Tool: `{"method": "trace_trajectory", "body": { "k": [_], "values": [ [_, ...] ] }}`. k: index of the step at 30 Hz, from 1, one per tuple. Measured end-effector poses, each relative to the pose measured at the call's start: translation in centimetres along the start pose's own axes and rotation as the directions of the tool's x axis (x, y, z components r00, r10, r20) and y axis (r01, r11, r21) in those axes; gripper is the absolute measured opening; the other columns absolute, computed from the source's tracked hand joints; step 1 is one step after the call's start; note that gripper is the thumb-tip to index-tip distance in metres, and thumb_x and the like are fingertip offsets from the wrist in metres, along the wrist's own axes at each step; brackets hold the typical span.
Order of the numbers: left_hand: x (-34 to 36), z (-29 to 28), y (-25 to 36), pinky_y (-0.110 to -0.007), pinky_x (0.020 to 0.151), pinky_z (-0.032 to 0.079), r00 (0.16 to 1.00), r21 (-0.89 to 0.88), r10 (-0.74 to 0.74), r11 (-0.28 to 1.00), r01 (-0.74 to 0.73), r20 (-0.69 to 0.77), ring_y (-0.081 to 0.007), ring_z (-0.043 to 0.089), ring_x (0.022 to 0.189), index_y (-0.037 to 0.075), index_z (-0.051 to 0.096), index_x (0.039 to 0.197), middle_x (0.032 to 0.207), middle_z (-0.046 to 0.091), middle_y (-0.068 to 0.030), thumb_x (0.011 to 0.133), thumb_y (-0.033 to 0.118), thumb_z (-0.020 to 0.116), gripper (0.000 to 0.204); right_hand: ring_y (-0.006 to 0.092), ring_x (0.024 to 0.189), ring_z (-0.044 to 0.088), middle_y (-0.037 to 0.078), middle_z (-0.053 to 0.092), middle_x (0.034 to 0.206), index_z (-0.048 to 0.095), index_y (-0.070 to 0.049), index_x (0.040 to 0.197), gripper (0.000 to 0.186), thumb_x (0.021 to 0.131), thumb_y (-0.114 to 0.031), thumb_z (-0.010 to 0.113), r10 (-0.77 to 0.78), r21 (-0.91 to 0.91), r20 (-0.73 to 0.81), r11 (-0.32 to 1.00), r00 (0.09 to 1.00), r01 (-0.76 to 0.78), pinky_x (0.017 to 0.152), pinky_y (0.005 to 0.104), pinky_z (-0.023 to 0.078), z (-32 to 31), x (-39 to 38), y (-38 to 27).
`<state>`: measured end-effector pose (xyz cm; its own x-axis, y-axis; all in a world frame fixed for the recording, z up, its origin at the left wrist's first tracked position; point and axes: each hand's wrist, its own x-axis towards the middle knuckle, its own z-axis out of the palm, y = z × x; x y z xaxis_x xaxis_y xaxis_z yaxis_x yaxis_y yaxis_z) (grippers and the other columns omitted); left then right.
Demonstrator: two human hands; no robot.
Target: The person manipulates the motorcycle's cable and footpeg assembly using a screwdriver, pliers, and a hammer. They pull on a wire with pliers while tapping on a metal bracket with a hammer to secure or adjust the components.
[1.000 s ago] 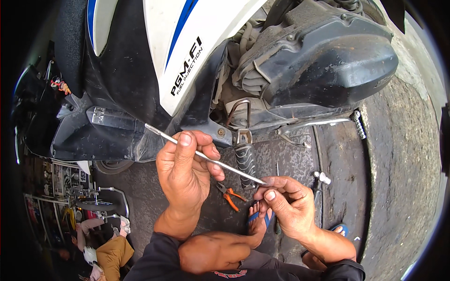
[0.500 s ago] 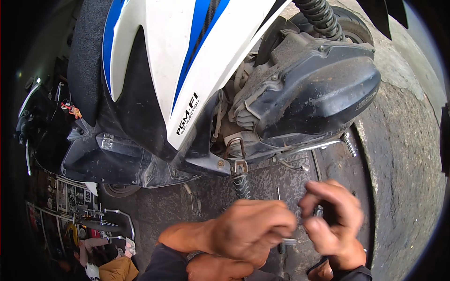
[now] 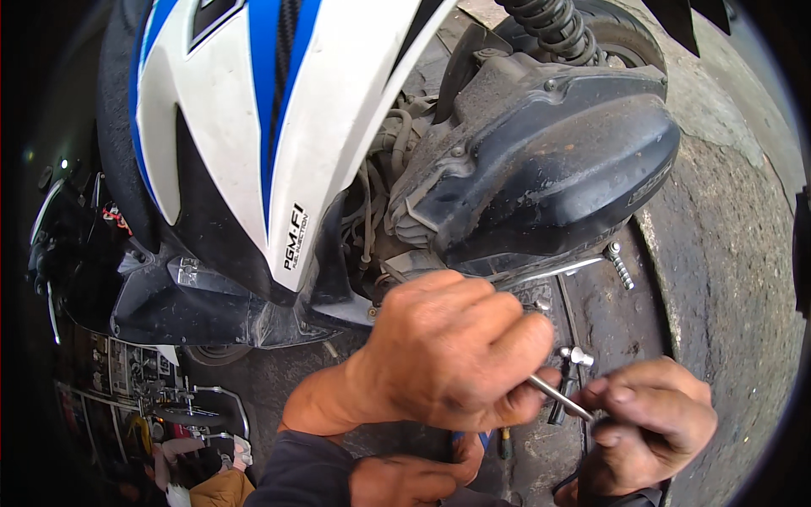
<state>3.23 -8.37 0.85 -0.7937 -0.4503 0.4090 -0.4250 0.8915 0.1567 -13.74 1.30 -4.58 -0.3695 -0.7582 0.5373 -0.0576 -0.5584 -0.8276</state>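
My left hand [image 3: 460, 351] is closed in a fist around a tool with a thin round metal shaft [image 3: 557, 397]; its handle end is hidden in my palm. The shaft slants down to the right, and its tip lies by the curled fingers of my right hand [image 3: 659, 414]. Those fingers are bent together, and whatever lies between them is hidden. Both hands are in front of a scooter, whose white and blue side panel [image 3: 220, 127] and dusty black engine cover [image 3: 557, 177] fill the upper view. My left fist covers part of the scooter's lower frame.
On the dark ground lie a shiny-headed tool [image 3: 577, 357] and a small ribbed metal piece [image 3: 621, 266]. A rear shock spring [image 3: 553, 25] and wheel are at the top. Worn concrete [image 3: 726, 279] runs along the right. Another person [image 3: 221, 490] is at lower left.
My left hand has moved up and right, and the metal shaft now shows from its fist. My right hand has shifted right and down. The scooter sits further left in view.
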Motion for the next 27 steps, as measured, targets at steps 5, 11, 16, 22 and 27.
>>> {"method": "trace_trajectory", "body": {
  "k": [5, 11, 16, 22, 27],
  "values": [
    [-1.3, -0.3, -2.6, -0.035, 0.046, 0.032, 0.998, 0.095, -0.044, 0.995, 0.04, 0.042, -0.0225, 0.044, 0.047, 0.009, 0.049, 0.062, 0.055, 0.041, -0.0025, 0.073, 0.03, 0.069, 0.031, 0.0224, 0.067, 0.071, 0.017, 0.07, 0.082, 0.07, 0.001, 0.096, 0.031, 0.07, -0.003, 0.085, -0.107, 0.008, 0.312, 0.994, 0.944, 0.11, 0.055, 0.0283, 0.057, 1.4, 2.0, 1.9],
    [-4.3, 1.3, -4.2, -0.039, 0.075, 0.049, 0.986, 0.168, -0.107, 0.977, 0.128, -0.128, -0.0283, 0.062, 0.079, 0.004, 0.063, 0.083, 0.069, 0.049, -0.0074, 0.08, 0.02, 0.073, 0.019, 0.0257, 0.071, 0.073, 0.017, 0.07, 0.084, 0.069, 0.002, 0.097, 0.027, 0.072, 0.005, 0.079, -0.129, 0.011, 0.219, 0.991, 0.967, 0.13, 0.059, 0.0317, 0.061, 5.9, 2.1, 5.3],
    [-9.9, 4.5, -3.4, -0.037, 0.093, 0.053, 0.731, 0.086, -0.3, 0.894, 0.439, -0.613, -0.0273, 0.067, 0.095, -0.004, 0.054, 0.126, 0.101, 0.064, -0.0182, 0.093, 0.019, 0.065, 0.042, 0.027, 0.076, 0.073, 0.018, 0.071, 0.089, 0.069, 0.007, 0.096, 0.024, 0.074, 0.006, 0.077, -0.076, 0.141, 0.024, 0.987, 0.997, 0.072, 0.064, 0.0315, 0.061, 10.7, 1.5, 7.9],
    [-7.8, 4.9, -4.0, -0.037, 0.098, 0.051, 0.464, -0.462, -0.78, 0.624, 0.63, -0.42, -0.0323, 0.062, 0.119, -0.011, 0.035, 0.146, 0.131, 0.057, -0.0292, 0.089, 0.006, 0.063, 0.066, 0.0278, 0.077, 0.074, 0.02, 0.071, 0.087, 0.068, 0.007, 0.093, 0.019, 0.076, 0.005, 0.077, -0.044, 0.148, -0.073, 0.987, 0.996, 0.055, 0.066, 0.0318, 0.061, 13.7, 1.0, 9.4],
    [-8.0, 5.2, -4.8, -0.038, 0.099, 0.052, 0.549, -0.307, -0.699, 0.704, 0.641, -0.458, -0.0325, 0.06, 0.121, -0.011, 0.04, 0.144, 0.135, 0.054, -0.0305, 0.087, 0.006, 0.066, 0.066, 0.0283, 0.077, 0.074, 0.02, 0.071, 0.086, 0.067, 0.009, 0.092, 0.018, 0.077, 0.005, 0.076, -0.048, 0.153, -0.097, 0.986, 0.994, 0.062, 0.066, 0.0322, 0.062, 14.2, 1.6, 10.1]
  ]
}}
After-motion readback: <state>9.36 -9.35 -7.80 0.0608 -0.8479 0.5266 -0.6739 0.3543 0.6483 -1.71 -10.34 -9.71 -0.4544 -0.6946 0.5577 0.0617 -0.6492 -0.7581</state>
